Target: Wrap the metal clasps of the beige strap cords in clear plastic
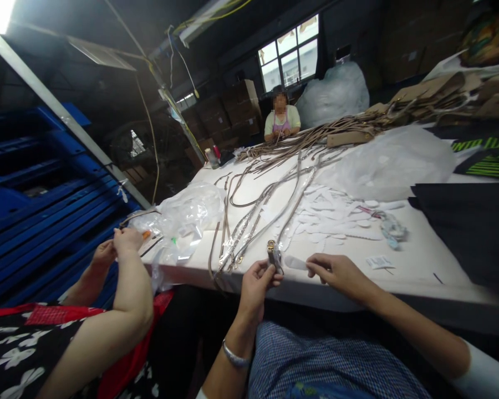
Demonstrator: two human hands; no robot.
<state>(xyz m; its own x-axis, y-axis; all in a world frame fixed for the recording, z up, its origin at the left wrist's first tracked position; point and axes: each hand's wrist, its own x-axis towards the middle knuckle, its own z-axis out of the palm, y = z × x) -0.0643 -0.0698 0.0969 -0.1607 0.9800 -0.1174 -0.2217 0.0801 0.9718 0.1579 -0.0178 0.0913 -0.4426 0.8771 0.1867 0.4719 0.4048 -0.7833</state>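
Note:
Near the table's front edge, my left hand (pixel 258 284) is closed on a brown strap end with a gold-coloured metal clasp (pixel 271 247) pointing up. Clear plastic wrap partly covers that strap. To its right, my right hand (pixel 336 272) pinches a small white slip (pixel 294 262) between thumb and fingertips. The slip's left end lies close to the strap; whether they touch I cannot tell. Just beyond my hands, several long straps in clear wrap (pixel 260 202) stretch away, their metal ends at the near side.
White slips (pixel 328 216) lie scattered beyond my right hand. Clear plastic bags (pixel 191 213) are heaped to the left, where a co-worker's hands (pixel 127 241) work close by. Brown straps (pixel 316 130) pile up at the back, before another seated person (pixel 281 119). Black sheets (pixel 466 221) lie right.

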